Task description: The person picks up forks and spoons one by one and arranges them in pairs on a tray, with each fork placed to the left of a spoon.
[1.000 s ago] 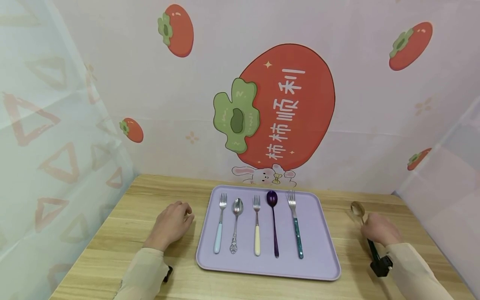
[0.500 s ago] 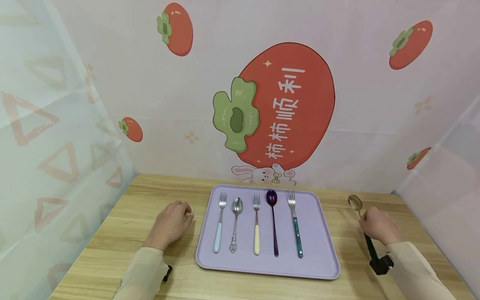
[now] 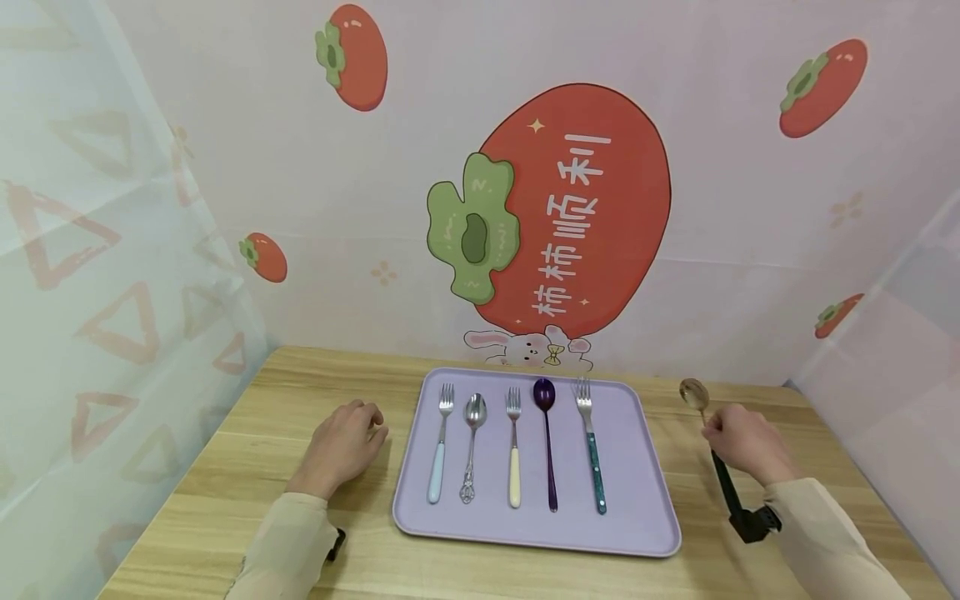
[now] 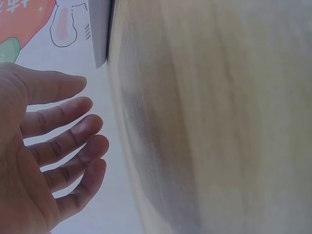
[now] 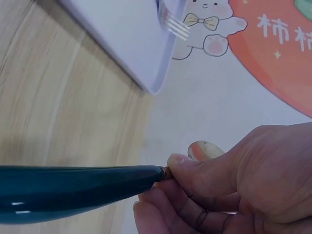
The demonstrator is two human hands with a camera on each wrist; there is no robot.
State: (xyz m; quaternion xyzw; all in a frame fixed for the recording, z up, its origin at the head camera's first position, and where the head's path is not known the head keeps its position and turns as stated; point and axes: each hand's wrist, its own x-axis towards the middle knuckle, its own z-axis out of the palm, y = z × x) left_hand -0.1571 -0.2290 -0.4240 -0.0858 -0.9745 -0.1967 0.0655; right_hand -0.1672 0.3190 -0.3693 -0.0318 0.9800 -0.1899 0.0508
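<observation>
My right hand (image 3: 750,443) pinches a spoon by its neck, thumb against the fingers, right of the lilac tray (image 3: 645,533). The spoon (image 3: 694,394) has a gold bowl pointing to the back and a dark green handle (image 5: 78,192), glossy in the right wrist view. Left of the tray, my left hand (image 3: 341,446) holds nothing; its fingers are loosely bent (image 4: 68,141). On the tray lie a light blue-handled fork (image 3: 437,471), a silver spoon (image 3: 476,412), a cream-handled fork (image 3: 514,475), a purple spoon (image 3: 544,396) and a green-handled fork (image 3: 596,471).
The tray lies on a wooden table (image 3: 225,450) that reaches back to a printed wall cloth (image 3: 352,192) with persimmons. Pale cloth walls (image 3: 112,292) stand at left and right. Inside the tray, the strip right of the green-handled fork shows bare lilac surface.
My right hand has moved left, a little toward the tray, carrying the gold and green spoon. The left hand and the cutlery on the tray have stayed in place.
</observation>
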